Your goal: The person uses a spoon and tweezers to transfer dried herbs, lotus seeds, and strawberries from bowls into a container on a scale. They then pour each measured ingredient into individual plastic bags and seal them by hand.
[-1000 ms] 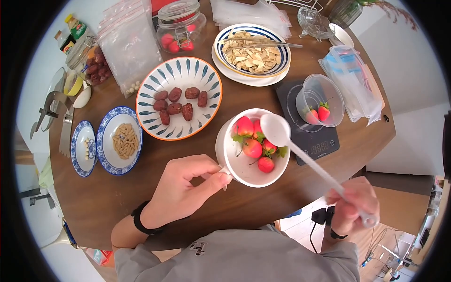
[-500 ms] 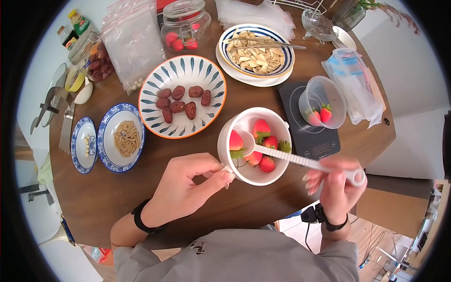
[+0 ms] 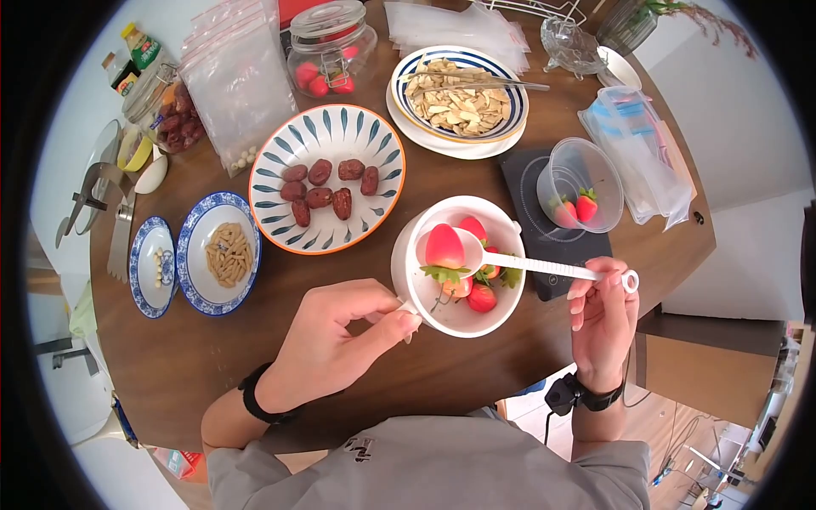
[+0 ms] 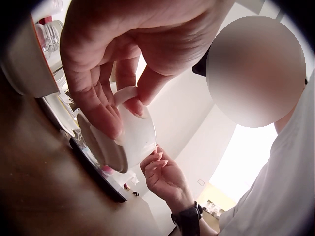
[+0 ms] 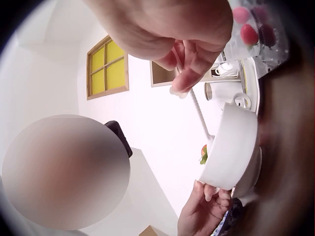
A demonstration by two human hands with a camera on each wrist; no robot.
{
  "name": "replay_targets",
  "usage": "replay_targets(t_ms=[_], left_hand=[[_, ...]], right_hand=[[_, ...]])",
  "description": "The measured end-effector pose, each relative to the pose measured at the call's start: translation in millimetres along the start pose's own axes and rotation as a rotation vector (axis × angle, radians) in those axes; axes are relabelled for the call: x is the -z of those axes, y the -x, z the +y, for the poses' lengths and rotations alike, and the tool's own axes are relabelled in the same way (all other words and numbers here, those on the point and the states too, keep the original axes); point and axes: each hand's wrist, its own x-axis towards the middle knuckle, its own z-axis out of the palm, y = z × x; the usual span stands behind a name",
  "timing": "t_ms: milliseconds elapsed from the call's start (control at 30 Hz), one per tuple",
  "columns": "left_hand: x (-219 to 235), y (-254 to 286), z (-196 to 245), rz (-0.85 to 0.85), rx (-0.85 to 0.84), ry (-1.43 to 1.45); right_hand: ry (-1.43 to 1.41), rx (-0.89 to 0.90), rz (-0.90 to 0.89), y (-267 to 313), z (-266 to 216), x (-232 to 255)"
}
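Observation:
My left hand (image 3: pixel 348 331) pinches a handle of a white two-handled bowl (image 3: pixel 408 255) between thumb and fingers. The bowl's outer wall (image 4: pixel 140 135) and base show in the left wrist view. Several red strawberries (image 3: pixel 482 297) with green leaves lie inside it. In my right hand (image 3: pixel 605 327) is a white spoon (image 3: pixel 544 268), gripped near the end of its ribbed handle. A strawberry (image 3: pixel 444 246) sits in the spoon's head, over the bowl's left half. To the right, a clear plastic tub (image 3: pixel 557 174) with strawberries stands on a black scale (image 3: pixel 527 204).
A plate (image 3: pixel 289 225) of dried red dates lies left of the bowl. Blue-patterned dishes (image 3: pixel 191 255) stand farther left. Behind are a plate of dried slices (image 3: pixel 459 110) with chopsticks, a glass jar (image 3: pixel 327 51), and plastic bags (image 3: pixel 234 85). More bags (image 3: pixel 637 153) lie at right.
The empty spoon was above the bowl, then dipped in among the strawberries. Now one strawberry is on it, and my right hand is nearer the bowl. My left hand has kept its hold.

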Motion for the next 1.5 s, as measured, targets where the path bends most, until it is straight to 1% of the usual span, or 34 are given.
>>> replay_targets(t_ms=[133, 333, 467, 567, 600, 667, 700, 767, 800, 867, 900, 967, 1133, 1200, 1233, 1300, 1333, 1433, 1467, 1500], left_hand=[[1, 0, 1, -0.003, 0.011, 0.001], [0, 0, -1, 0.004, 0.01, 0.024], [0, 0, 0, -0.004, 0.019, 0.016], [-1, 0, -1, 0.006, 0.038, 0.032], [0, 0, -1, 0.014, 0.036, 0.015], [-1, 0, 0, 0.02, 0.03, 0.002], [-1, 0, 0, 0.026, 0.036, 0.004], [-1, 0, 0, 0.031, 0.04, 0.009], [-1, 0, 0, 0.028, 0.044, 0.004], [-1, 0, 1, 0.02, 0.047, -0.001], [-1, 0, 1, 0.021, 0.045, -0.005], [-1, 0, 1, 0.016, 0.041, -0.007], [-3, 0, 1, 0.044, 0.042, 0.045], [-2, 0, 1, 0.035, 0.038, 0.036], [-2, 0, 1, 0.029, 0.036, 0.024], [-1, 1, 1, 0.028, 0.036, 0.012], [-1, 1, 1, 0.02, 0.031, 0.003], [-1, 1, 1, 0.022, 0.048, 0.007], [-1, 1, 0, 0.022, 0.049, 0.008], [-2, 1, 0, 0.025, 0.04, 0.016]], right_hand=[[-0.014, 0.01, 0.037, -3, 0, 6], [-0.021, 0.093, 0.081, -6, -4, 11], [0.003, 0.107, 0.114, -5, -6, 12], [0.003, 0.191, 0.166, -10, -16, 23], [0.009, 0.225, 0.23, -14, -20, 26], [0.033, 0.316, 0.239, -22, -26, 38], [0.037, 0.32, 0.24, -23, -28, 45], [0.218, 0.423, 0.289, -25, -29, 54], [0.22, 0.425, 0.29, -25, -29, 55], [0.425, 0.443, 0.368, -23, -28, 55], [0.427, 0.447, 0.373, -22, -27, 55], [0.606, 0.429, 0.371, -19, -24, 55], [0.665, 0.422, 0.366, -13, -26, 56], [0.733, 0.485, 0.373, -10, -29, 53], [0.729, 0.481, 0.367, -9, -30, 51], [0.749, 0.578, 0.388, -4, -32, 47], [0.745, 0.576, 0.382, 2, -33, 45], [0.569, 0.75, 0.169, 26, -34, 39], [0.569, 0.749, 0.169, 32, -36, 34], [0.68, 0.805, 0.016, 37, -42, 26]])
